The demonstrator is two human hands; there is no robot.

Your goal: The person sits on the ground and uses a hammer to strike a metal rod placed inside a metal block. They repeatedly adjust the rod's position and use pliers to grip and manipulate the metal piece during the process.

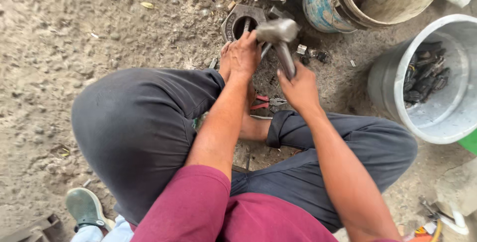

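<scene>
While the left hand (243, 53) steadies a rod (246, 25), the right hand (299, 89) grips a hammer (278, 36).

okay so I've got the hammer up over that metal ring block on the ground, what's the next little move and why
Probably bring the hammer straight down onto the piece your left hand steadies at the metal ring block. Your right hand grips the handle with the head raised just above it, blurred. Keep the left fingers clear; they sit close under the head.
</scene>
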